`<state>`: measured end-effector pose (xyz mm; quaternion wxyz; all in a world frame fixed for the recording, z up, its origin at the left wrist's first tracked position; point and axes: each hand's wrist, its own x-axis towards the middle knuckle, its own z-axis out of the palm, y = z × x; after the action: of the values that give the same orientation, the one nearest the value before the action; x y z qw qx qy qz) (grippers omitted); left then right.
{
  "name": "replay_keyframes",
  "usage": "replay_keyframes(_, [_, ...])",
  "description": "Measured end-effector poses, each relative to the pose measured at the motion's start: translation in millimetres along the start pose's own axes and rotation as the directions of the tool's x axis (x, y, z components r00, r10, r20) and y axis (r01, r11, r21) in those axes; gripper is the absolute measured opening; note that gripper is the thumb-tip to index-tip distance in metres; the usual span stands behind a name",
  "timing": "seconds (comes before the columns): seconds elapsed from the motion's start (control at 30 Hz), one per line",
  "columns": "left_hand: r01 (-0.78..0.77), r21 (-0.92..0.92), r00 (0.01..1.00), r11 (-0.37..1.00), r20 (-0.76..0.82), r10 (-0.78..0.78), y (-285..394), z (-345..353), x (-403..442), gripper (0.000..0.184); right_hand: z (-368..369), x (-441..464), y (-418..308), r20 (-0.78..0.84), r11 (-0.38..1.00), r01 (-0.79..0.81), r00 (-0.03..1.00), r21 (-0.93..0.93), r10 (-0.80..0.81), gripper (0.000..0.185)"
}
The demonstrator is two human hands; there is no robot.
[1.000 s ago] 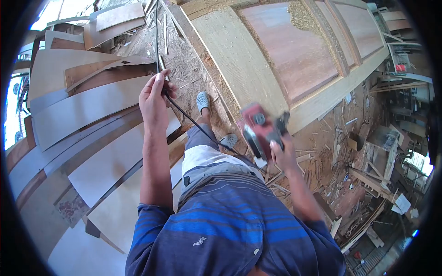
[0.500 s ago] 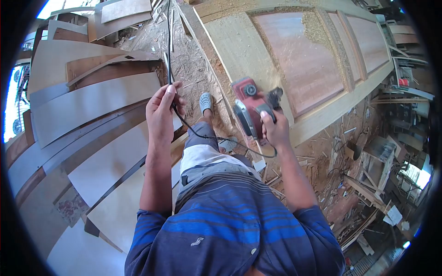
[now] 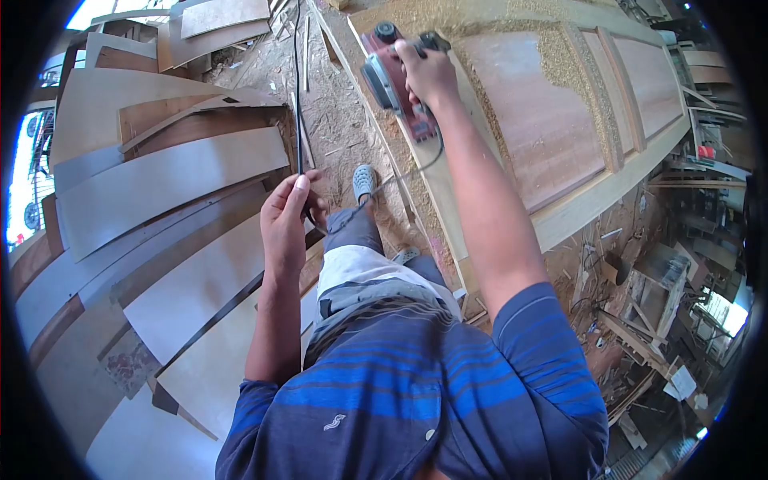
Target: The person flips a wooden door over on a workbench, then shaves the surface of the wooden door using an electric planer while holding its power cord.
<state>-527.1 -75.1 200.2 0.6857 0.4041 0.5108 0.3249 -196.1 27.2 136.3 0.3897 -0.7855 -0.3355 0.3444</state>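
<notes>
My right hand [image 3: 428, 74] is wrapped round the rear handle of a red and black electric hand planer [image 3: 406, 88]. The planer rests along the left border of a pale wooden panelled door [image 3: 472, 232], whose recessed panels carry wood shavings [image 3: 564, 68]. Pinched between the thumb and fingers of my left hand [image 3: 286, 210] is the black power cord [image 3: 299, 120]. From there the cord runs up toward the top of the view, and its other length sags across my legs to the planer's rear end. The planer's underside is hidden.
Stacked plywood sheets [image 3: 176, 180] fill the left side. A narrow floor strip [image 3: 332, 120] strewn with scraps lies between them and the door, with my clog [image 3: 365, 181] on it. Wood offcuts and a small wooden stand [image 3: 660, 276] crowd the right.
My right hand has pushed the planer away from me along the door's left border, and my arm is stretched further. My left hand, still pinching the cord, sits slightly lower in view.
</notes>
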Motion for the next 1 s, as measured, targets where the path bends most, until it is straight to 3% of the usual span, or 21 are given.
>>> replay_keyframes(0.27, [-0.148, -0.085, 0.989, 0.985, -0.025, 0.147, -46.4, -6.9, -35.9, 0.036, -31.7, -93.3, 51.0, 0.071, 1.0, -0.024, 0.997, -0.008, 0.024, 0.071])
replay_keyframes(0.43, [-0.188, -0.094, 0.982, 0.978, -0.001, 0.189, -67.0, -6.5, -53.0, 0.037, -80.0, -221.7, 118.1, 0.106, 0.989, -0.1, 0.991, 0.111, 0.088, 0.055])
replay_keyframes(0.63, [-0.177, -0.105, 0.982, 0.979, 0.044, 0.182, -81.2, 7.8, -71.4, 0.036, -150.1, -382.4, 191.0, 0.139, 0.974, -0.193, 0.974, 0.114, 0.177, 0.045])
replay_keyframes(0.7, [-0.153, -0.128, 0.983, 0.98, 0.086, 0.165, -84.5, 16.9, -74.8, 0.035, -169.2, -422.6, 211.5, 0.125, 0.983, -0.148, 0.983, 0.105, 0.134, 0.043])
replay_keyframes(0.87, [-0.055, -0.059, 0.98, 0.997, 0.188, 0.065, -97.5, 49.3, -87.7, 0.033, -216.1, -496.8, 230.2, 0.092, 0.905, -0.334, 0.943, 0.263, 0.321, 0.044])
replay_keyframes(1.0, [-0.01, -0.021, 0.97, 1.0, 0.243, 0.015, -105.1, 65.8, -92.4, 0.029, -228.5, -519.2, 234.2, 0.018, 0.969, -0.216, 0.976, 0.122, 0.215, 0.049])
